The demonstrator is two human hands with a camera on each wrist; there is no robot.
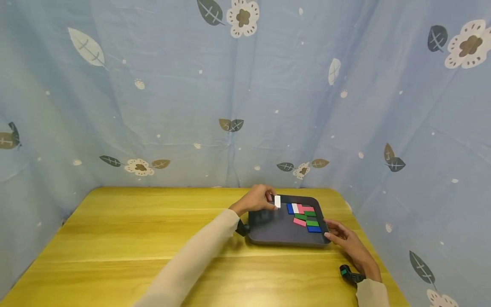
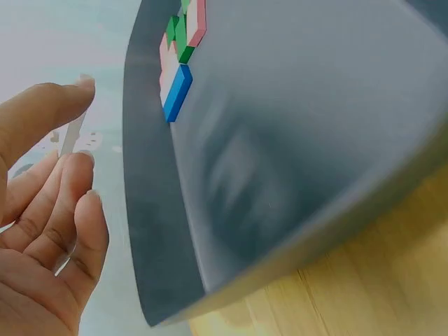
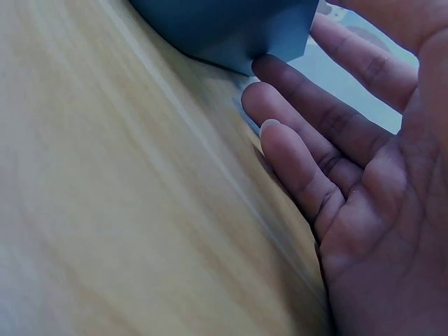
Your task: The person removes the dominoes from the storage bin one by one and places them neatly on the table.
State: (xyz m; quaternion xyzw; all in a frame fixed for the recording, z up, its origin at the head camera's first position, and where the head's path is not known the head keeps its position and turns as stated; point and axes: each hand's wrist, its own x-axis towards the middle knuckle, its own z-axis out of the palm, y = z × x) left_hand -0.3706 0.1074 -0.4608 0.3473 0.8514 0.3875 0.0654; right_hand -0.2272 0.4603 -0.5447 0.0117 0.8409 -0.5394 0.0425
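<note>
My left hand [image 1: 261, 198] pinches a small white rectangular block [image 1: 278, 201] between thumb and fingers, above the far left part of a dark grey tray [image 1: 268, 232]. In the left wrist view, the white block [image 2: 73, 133] shows edge-on between the thumb and fingertips. Inside the tray, toward its right side, lie several flat blocks: blue [image 1: 314, 229], green [image 1: 312, 223], pink [image 1: 299, 222] and white [image 1: 295, 208]. My right hand [image 1: 347, 239] is at the tray's right side, its fairly straight fingers [image 3: 301, 161] touching the outer wall.
The tray stands on a yellow wood-grain table [image 1: 134, 238], toward its far right. A light blue curtain [image 1: 184, 106] with flowers and leaves hangs behind the table and along its sides. Each wrist wears a black band [image 1: 350, 275].
</note>
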